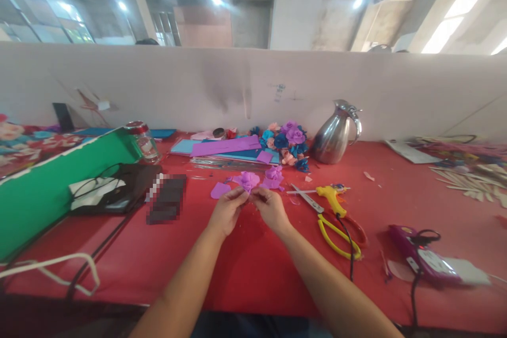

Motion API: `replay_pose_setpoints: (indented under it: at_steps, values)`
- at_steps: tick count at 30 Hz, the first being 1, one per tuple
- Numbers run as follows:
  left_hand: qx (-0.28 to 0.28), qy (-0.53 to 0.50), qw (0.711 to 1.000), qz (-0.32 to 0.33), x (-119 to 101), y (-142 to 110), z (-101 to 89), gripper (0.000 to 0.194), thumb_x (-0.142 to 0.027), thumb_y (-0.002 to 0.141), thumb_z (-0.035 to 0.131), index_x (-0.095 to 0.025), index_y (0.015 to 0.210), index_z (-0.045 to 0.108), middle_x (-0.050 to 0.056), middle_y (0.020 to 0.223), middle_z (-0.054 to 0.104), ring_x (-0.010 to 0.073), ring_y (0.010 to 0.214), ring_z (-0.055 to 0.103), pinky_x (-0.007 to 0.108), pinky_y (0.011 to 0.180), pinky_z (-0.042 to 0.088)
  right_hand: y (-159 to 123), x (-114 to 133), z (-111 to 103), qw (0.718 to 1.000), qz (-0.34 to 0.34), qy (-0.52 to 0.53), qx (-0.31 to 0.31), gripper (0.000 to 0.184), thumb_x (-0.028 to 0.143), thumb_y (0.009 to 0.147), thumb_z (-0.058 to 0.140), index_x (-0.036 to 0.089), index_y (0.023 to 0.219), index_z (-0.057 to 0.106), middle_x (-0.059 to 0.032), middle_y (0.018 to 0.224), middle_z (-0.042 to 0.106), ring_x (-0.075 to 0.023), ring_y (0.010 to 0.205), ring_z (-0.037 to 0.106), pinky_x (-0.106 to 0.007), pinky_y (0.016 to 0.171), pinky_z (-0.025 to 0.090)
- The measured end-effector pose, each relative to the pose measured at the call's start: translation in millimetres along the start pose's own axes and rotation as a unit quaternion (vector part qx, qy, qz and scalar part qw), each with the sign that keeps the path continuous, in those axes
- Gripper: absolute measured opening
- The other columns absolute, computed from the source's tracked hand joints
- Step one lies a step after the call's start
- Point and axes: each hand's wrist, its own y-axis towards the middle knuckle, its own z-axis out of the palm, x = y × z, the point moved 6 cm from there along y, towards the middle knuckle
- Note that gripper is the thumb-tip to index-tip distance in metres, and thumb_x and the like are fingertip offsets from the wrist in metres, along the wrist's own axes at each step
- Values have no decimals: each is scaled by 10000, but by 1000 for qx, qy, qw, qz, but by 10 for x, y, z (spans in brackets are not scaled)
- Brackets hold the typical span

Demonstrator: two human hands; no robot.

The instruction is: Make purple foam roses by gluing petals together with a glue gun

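Note:
Between my two hands is a purple paper flower (248, 180), its ruffled petals facing up. My left hand (228, 209) pinches its base from the left, thumb and fingers pressed together. From the other side my right hand (272, 209) grips the same base with closed fingertips. Just behind lies a second purple flower (274, 175) on the red table. A loose purple petal (220, 190) rests left of my hands. To the right, scissors (336, 227) with yellow and red handles lie spread, and a yellow glue gun (331, 200) sits across them.
Purple paper strips (225, 146) and a bunch of colored paper flowers (291, 140) lie at the back, beside a steel jug (335, 132). A purple power strip (425, 256) with cords is at right. A green divider (67, 190), glass jar (142, 142) and blurred dark object (168, 198) are left.

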Motion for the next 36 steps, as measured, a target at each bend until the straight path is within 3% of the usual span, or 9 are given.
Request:
replay_pose_setpoints:
  at_steps: [5,11,19,24,28,32,34,36]
  values:
    - [-21,12,999,32,-29,-1,-33,142,-240,580,806,-154,614,699,-4,628,634,106,655,550,235,683,432,-7,-14,18,1000,4,-23,11,212,372,761,546,191,715,647,15,604,589,-118,540,477,-219,515,361]
    - [-6,62,997,41,-61,-22,15,118,-242,627,771,-143,662,717,19,713,653,130,735,572,244,730,439,-2,-32,13,999,4,-35,3,246,394,772,539,179,700,635,20,586,572,-114,519,464,-226,522,350]
    - [-107,39,992,59,-85,8,-113,216,-259,561,813,-164,742,745,29,739,704,137,729,607,242,703,450,-15,-100,3,994,19,-104,1,184,263,761,514,203,816,680,-11,750,688,-137,582,566,-244,577,426]
    - [-168,-13,982,79,-143,21,-225,311,-266,502,842,-167,780,746,25,743,699,112,668,603,232,658,461,20,-68,-137,993,7,-99,-66,216,288,771,504,181,859,670,-27,755,689,-147,595,584,-256,584,454]
    - [-180,-47,979,88,-160,30,-283,316,-273,480,853,-171,754,732,0,715,680,87,650,594,231,683,472,93,135,-509,974,2,-200,-111,266,278,813,459,168,943,663,-59,859,707,-167,690,633,-277,652,494]
    - [-173,-61,980,82,-152,31,-271,339,-278,447,865,-160,725,712,-11,681,658,93,652,599,254,704,486,35,312,-1184,925,39,-360,-119,251,187,765,507,184,937,690,-115,963,705,-243,901,643,-370,838,472]
    - [-175,-59,979,88,-163,27,-263,343,-287,461,860,-157,741,709,-3,700,662,102,670,608,264,718,491,-80,282,-1606,882,96,-432,-164,292,163,731,520,127,967,688,-203,1031,673,-333,1029,600,-473,896,425]
    - [-172,-57,979,89,-166,29,-255,344,-298,482,854,-157,762,711,7,717,669,107,678,614,267,720,491,-230,100,-1973,788,240,-541,-168,323,256,742,538,145,1010,681,-213,1086,656,-357,1080,584,-476,860,451]
